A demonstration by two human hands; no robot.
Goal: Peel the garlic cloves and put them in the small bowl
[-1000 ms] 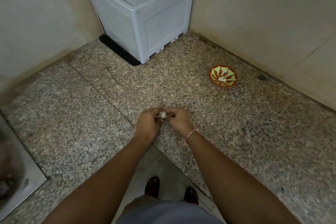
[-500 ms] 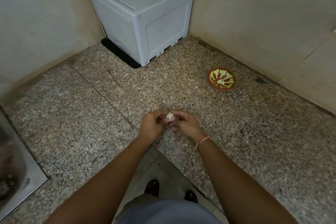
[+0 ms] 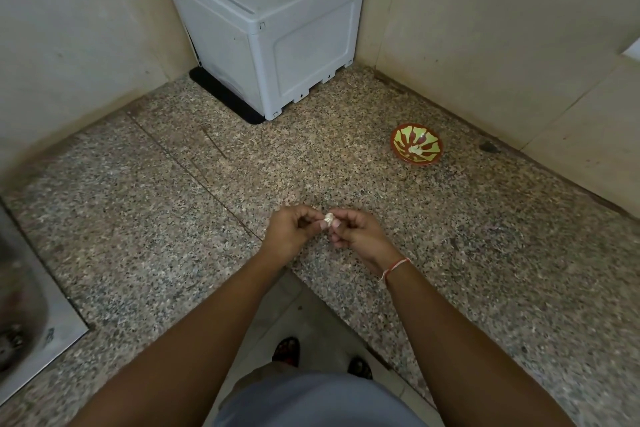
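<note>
Both the left hand (image 3: pixel 294 230) and the right hand (image 3: pixel 356 236) pinch one small whitish garlic clove (image 3: pixel 329 217) between their fingertips, just above the speckled granite counter (image 3: pixel 138 218). Compared with a second ago the clove sits more exposed between the fingers, so peeling seems under way. The small red-and-green patterned bowl (image 3: pixel 417 145) waits well apart, to the right.
</note>
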